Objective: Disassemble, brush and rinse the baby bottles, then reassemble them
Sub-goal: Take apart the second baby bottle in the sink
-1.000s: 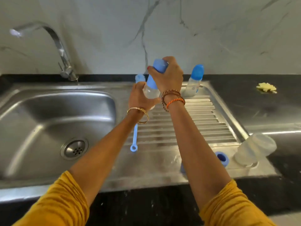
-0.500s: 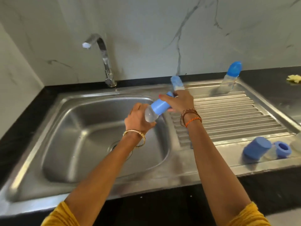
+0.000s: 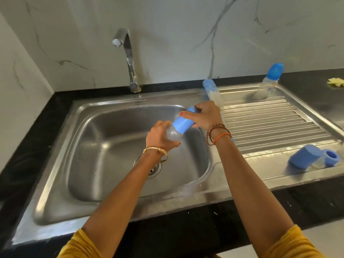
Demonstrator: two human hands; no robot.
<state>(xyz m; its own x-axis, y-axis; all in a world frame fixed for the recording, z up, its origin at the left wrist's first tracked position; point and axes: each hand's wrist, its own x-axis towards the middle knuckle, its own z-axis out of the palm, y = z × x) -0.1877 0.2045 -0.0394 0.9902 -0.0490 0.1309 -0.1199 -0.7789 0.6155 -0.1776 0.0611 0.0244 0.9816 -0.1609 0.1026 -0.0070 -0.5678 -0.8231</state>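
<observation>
A baby bottle [image 3: 173, 134] lies tilted above the sink [image 3: 115, 149] basin. The left hand [image 3: 160, 136] wraps its fingers around the clear body; the right hand [image 3: 202, 115] grips the blue cap [image 3: 183, 121]. A second bottle [image 3: 269, 81] stands on the drainboard [image 3: 270, 123].

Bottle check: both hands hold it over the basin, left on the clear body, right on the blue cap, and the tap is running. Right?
No. The head view shows no water from the tap. The rest holds: left hand on the bottle body, right hand on the cap, over the basin.
</observation>
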